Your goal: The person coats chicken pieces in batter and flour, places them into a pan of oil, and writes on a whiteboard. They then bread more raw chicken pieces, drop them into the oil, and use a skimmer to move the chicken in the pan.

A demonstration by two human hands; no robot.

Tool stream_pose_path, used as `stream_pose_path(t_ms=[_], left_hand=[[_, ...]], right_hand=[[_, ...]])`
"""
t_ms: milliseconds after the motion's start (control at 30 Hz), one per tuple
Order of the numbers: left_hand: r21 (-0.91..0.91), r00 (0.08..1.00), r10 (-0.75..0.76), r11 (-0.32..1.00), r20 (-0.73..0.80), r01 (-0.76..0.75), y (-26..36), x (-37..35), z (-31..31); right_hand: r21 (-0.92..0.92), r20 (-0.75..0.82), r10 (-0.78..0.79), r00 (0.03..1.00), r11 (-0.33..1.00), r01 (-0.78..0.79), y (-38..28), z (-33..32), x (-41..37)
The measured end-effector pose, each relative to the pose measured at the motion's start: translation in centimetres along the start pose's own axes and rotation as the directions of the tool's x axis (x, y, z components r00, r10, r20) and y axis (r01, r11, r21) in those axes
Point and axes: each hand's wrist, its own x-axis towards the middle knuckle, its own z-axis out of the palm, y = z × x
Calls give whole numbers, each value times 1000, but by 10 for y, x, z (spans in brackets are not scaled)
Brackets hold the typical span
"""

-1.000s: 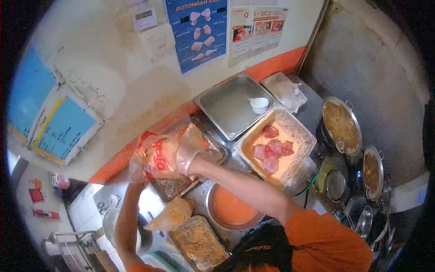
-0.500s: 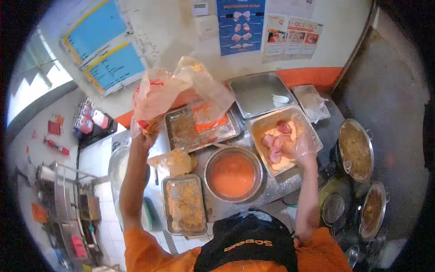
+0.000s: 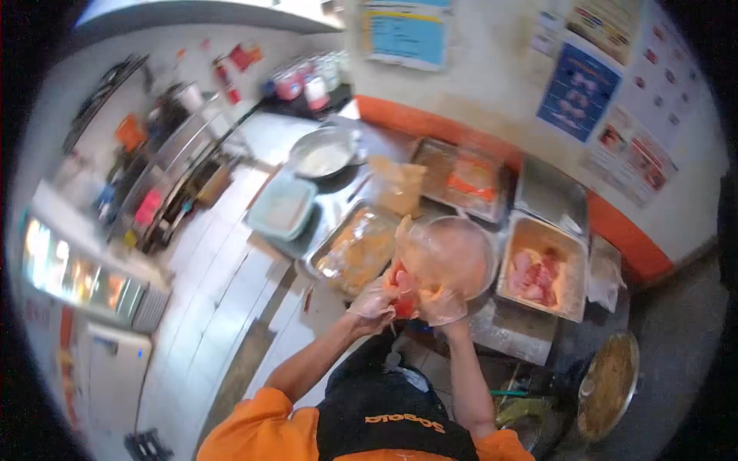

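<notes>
My left hand (image 3: 373,303), in a clear glove, is closed on a plastic bag (image 3: 402,290) with red contents. Also gloved, my right hand (image 3: 444,307) grips the bag's other side. Both hands are close together in front of my body, at the near edge of the round metal bowl. The clear upper part of the bag spreads over the bowl (image 3: 490,269) and blurs its orange liquid. Pieces of raw meat (image 3: 533,278) lie in a metal tray (image 3: 569,311) to the right. A tray of orange-brown crumbs (image 3: 355,253) is left of the bag.
Behind are a brown paper-like bag (image 3: 397,184), a flat tray with an orange packet (image 3: 473,178) and an empty metal pan (image 3: 550,192). A teal tub (image 3: 283,206) and white-filled bowl (image 3: 324,158) stand left. A large pan (image 3: 609,388) is at the lower right.
The view has turned left. Both hands have come together near my body; the right hand has left the meat tray and taken hold of the bag, which was lowered from the upper left.
</notes>
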Motion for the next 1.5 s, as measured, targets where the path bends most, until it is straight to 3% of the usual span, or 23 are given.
stream_pose_path(t_ms=[100, 133, 200, 233, 300, 333, 400, 433, 467, 533, 600, 667, 767, 833, 867, 933, 1000, 1100, 1200, 1267, 1367, 1400, 1500], left_hand=[[-536, 995, -69, 844, -68, 22, -15, -66, -46], [-668, 992, -107, 743, -66, 36, -16, -87, -60], [-708, 991, -102, 706, -91, 8, -43, -119, -95], [-727, 989, -110, 687, -102, 2, -56, -131, -108], [-425, 974, -51, 904, -219, -48, -64, -148, -127], [-249, 963, -13, 967, -269, -57, -65, -156, -135], [-29, 921, 237, 966, -310, -258, -52, -174, -141], [-217, 905, 172, 938, -389, -271, -39, -178, -145], [-394, 888, 97, 871, -449, -294, -29, -182, -154], [-307, 785, 171, 855, -596, -419, -24, -197, -186], [-202, 689, 240, 845, -684, -495, -40, -206, -257], [-234, 592, 132, 834, -795, -500, -52, -207, -336], [-83, 472, 208, 847, -857, -524, -40, -198, -425], [-23, 515, 270, 870, -814, -493, -42, -168, -525], [-52, 549, 262, 870, -794, -490, -27, -150, -565], [-309, 682, 154, 806, -715, -506, 13, -93, -618], [-458, 808, 183, 744, -560, -487, 38, -30, -673], [-591, 886, 99, 711, -454, -382, 107, 84, -722], [-530, 865, 179, 727, -468, -437, 113, 188, -779], [-509, 825, 101, 743, -557, -435, 131, 210, -789], [-448, 790, 16, 817, -613, -364, 164, 178, -769], [-437, 836, 89, 819, -542, -371, 171, 152, -750], [-698, 953, 268, 656, -141, -288, 190, 74, -688]], right_hand=[[278, 37, -195, 980, 944, 177, -47, 32, -11], [320, 161, -175, 971, 940, 116, -71, 38, -17], [293, 333, -264, 905, 941, 166, -114, 48, -20], [241, 387, -361, 849, 928, 285, -133, 53, -20], [237, 412, -525, 744, 851, 469, -152, 76, -35], [330, 415, -512, 752, 855, 400, -153, 90, -42], [495, 429, -486, 761, 832, 252, -175, 89, -27], [515, 558, -410, 721, 853, 86, -183, 74, -19], [555, 523, -363, 771, 832, 15, -182, 78, -16], [628, 465, -238, 853, 768, -128, -168, 87, -19], [589, 593, -78, 802, 721, -365, -125, 118, -32], [507, 663, 100, 742, 669, -543, -92, 128, -48], [334, 671, 432, 603, 550, -765, -41, 157, -102], [265, 561, 629, 538, 479, -837, -36, 168, -144], [-87, 505, 757, 415, 523, -848, -10, 184, -178], [-145, 458, 888, 36, 114, -983, -142, 133, -113], [-134, 383, 923, 42, 100, -986, -152, 145, -102], [-103, 309, 948, 79, 116, -988, -163, 162, -83], [-65, 241, 968, 73, 91, -994, -185, 171, -67], [-39, 200, 978, 60, 69, -997, -200, 174, -61], [10, 140, 990, 36, 35, -999, -226, 180, -60], [29, 119, 993, 25, 21, -999, -235, 180, -64], [92, 52, 999, -6, -11, -996, -262, 179, -73]])
